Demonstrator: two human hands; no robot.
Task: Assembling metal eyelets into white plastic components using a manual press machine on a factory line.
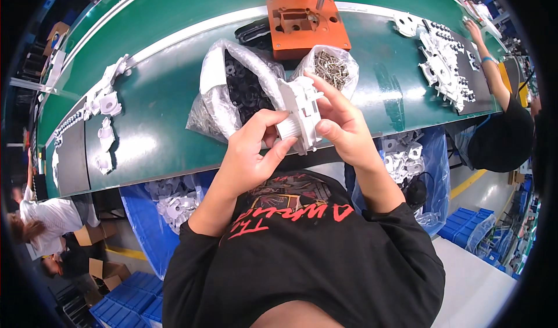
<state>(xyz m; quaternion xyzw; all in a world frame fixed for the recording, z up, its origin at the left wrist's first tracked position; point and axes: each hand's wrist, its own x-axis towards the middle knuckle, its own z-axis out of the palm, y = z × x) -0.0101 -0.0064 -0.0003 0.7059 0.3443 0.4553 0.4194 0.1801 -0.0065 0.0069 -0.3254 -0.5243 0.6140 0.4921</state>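
Between my two hands I hold a white moulded plastic housing [302,110], tilted upright just over the near edge of the green workbench [157,136]. My left hand [253,151] grips its ribbed lower left side with thumb and fingers. On the other side my right hand [344,124] has its thumb and fingers round the housing's edge. Behind the left hand stands an open clear bag of black plastic parts [243,87]. Just beyond the right hand is a bag of small metal screws [330,69]. Part of each bag is hidden by my hands and the housing.
An orange fixture block [308,29] stands at the back beneath a metal spindle. White parts lie in groups at left [106,104] and right [442,66]. Blue-lined bins of white parts [177,203] hang below the bench edge. Other people work at both sides.
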